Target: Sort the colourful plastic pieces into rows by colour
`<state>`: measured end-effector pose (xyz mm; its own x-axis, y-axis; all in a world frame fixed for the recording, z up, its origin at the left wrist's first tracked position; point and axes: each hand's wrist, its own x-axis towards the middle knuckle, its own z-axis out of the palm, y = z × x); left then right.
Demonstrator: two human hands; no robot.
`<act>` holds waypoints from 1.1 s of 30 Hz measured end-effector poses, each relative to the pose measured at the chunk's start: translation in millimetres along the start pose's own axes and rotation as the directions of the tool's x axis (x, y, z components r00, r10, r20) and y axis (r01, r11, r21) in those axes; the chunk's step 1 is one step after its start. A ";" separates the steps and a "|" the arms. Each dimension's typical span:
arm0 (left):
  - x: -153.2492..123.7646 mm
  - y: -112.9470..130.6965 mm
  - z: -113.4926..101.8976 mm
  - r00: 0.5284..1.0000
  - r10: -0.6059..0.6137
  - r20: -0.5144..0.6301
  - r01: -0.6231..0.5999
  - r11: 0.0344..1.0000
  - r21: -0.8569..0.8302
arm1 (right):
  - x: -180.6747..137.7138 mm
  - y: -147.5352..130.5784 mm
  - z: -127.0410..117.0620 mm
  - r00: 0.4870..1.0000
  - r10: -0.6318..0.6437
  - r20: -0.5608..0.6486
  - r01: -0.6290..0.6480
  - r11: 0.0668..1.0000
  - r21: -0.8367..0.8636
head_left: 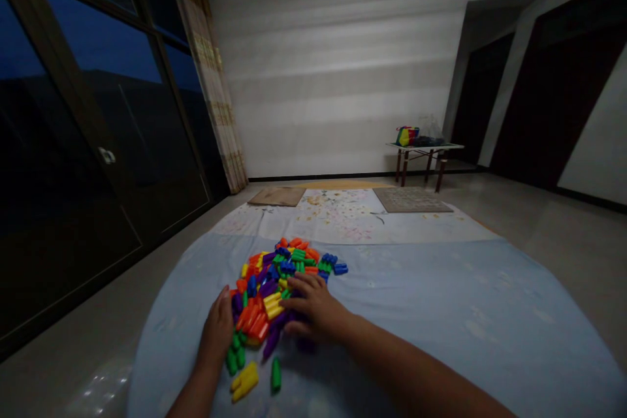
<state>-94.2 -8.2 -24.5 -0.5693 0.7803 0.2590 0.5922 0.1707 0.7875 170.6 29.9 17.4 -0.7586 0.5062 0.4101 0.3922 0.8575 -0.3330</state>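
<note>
A heap of colourful plastic building blocks point(255, 317) lies on the pale blue cloth point(416, 313). Along the heap's left side rests my left hand point(218, 326), its fingers stretched up and touching the outer blocks. My right hand point(316, 307) reaches over the heap's right side with fingers spread, beside a yellow block point(273, 305). Purple blocks lie partly hidden under that palm. Nearer to me are a loose yellow block point(244, 381) and a single green block point(276, 375). A blue block point(341, 268) sits at the heap's far right edge.
A white flowered cloth point(337, 215) covers the table's far part. On it lie a brown mat point(277, 196) at left and a patterned mat point(413, 200) at right. Beyond, a small table point(425, 145) holds a multicoloured bag point(407, 136). Dark glass doors point(112, 144) stand at left.
</note>
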 end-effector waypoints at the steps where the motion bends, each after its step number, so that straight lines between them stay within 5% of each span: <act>1: -4.2 -0.1 -3.1 0.999 -0.008 -0.038 0.008 1.000 -0.006 | -4.6 6.2 -2.6 0.997 0.044 -0.058 -0.043 0.999 0.005; 4: -18.0 -1.4 -10.4 0.990 -0.045 -0.134 0.042 0.999 -0.024 | -24.1 30.7 -7.2 0.942 0.299 -0.150 -0.305 0.952 -0.017; 7: -30.5 -0.6 -13.9 0.988 -0.086 -0.130 0.085 0.996 -0.016 | -42.1 56.3 -5.8 0.813 0.572 -0.112 -0.581 0.810 -0.083; 10: -38.4 0.8 -15.7 0.990 -0.088 -0.109 0.091 0.996 0.021 | -45.6 72.2 -1.3 0.734 0.675 -0.077 -0.679 0.723 -0.127; 14: -40.2 -5.6 -18.5 0.991 -0.091 -0.094 0.099 0.992 0.079 | -25.6 79.4 3.0 0.702 0.708 -0.079 -0.713 0.697 -0.084; 21: -36.3 -19.9 -21.3 0.993 -0.056 -0.107 0.071 0.988 0.139 | 1.4 74.5 8.3 0.843 0.538 0.006 -0.538 0.842 0.020; 27: -36.2 -22.4 -22.3 0.992 -0.051 -0.112 0.069 0.984 0.164 | -56.0 39.2 7.7 0.907 0.381 -0.178 -0.372 0.925 0.080; 30: -34.9 -25.0 -22.9 0.994 -0.031 -0.102 0.050 0.982 0.182 | -88.3 11.2 13.0 0.987 0.158 -0.019 -0.157 0.987 0.038; 33: -34.5 -23.2 -23.8 0.996 -0.047 -0.082 0.063 0.977 0.205 | -100.4 -4.9 20.6 0.991 -0.006 0.135 -0.002 0.998 0.061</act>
<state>-101.8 -53.4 -38.4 -0.6415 0.7193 0.2667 0.6595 0.3396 0.6706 234.1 -27.0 -39.6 -0.8244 0.4837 0.2941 0.3612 0.8494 -0.3847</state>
